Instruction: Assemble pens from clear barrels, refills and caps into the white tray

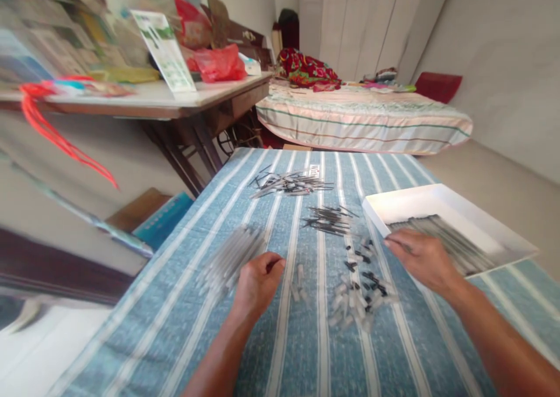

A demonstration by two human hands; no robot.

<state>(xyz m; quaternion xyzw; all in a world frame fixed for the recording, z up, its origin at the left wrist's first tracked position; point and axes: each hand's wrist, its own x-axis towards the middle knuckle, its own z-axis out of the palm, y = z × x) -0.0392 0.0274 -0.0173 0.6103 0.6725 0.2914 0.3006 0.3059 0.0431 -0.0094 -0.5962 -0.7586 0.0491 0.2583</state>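
Note:
My left hand [259, 283] is closed with curled fingers beside a row of clear pen barrels [234, 254] on the cloth. Anything inside its fingers is hidden. My right hand [424, 260] reaches over the near left wall of a white box [476, 216], its fingers pinched together; I cannot make out what they hold. Dark, slim pens [446, 242] lie side by side in the box. Between my hands are a heap of clear and black pen caps [363, 295] and a few clear caps [300, 286]. Farther off lie thin dark refills [330, 219] and another refill pile [293, 182].
A blue and white striped cloth [210, 338] covers the table. At the left stands a sewing-machine table [175, 108] with red bags [221, 63] and a leaning card [164, 50]. A bed [363, 114] is behind, and a blue box [164, 222] sits low at the left.

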